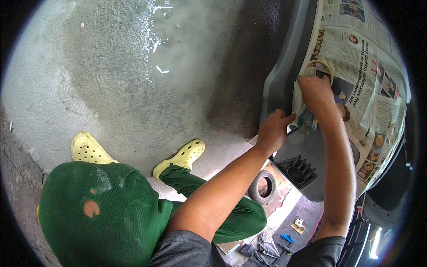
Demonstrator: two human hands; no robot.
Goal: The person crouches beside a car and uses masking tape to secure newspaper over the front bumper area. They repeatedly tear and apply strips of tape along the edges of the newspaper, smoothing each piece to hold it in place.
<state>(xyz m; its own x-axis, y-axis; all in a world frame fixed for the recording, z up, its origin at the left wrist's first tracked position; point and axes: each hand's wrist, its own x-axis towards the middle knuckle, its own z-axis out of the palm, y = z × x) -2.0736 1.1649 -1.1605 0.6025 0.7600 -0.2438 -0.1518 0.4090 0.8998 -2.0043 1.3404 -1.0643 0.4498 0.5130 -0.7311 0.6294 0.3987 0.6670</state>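
Observation:
A pale grey panel (282, 73), its edge running up the right side, has newspaper (382, 71) spread over the surface beside it. My right hand (316, 94) is closed around a roll of masking tape (329, 70), whose ring shows past the fingers. A pale strip of tape (297, 95) runs along the panel's edge between my hands. My left hand (272, 131) is at the strip's lower end, fingers curled and their tips pinched against it. Bluish, crumpled see-through material (307, 121) lies under my right wrist. A brown rounded thing (345, 113) shows behind that wrist, too hidden to name.
Below my arms are a dark grey panel with a ribbed round vent (300, 172), a tyre (262, 187), a blue item (287, 238) and grey cloth (268, 244). My green-trousered knee (102, 209) and yellow clogs (181, 156) are on the left, over concrete floor (191, 89) with white scraps.

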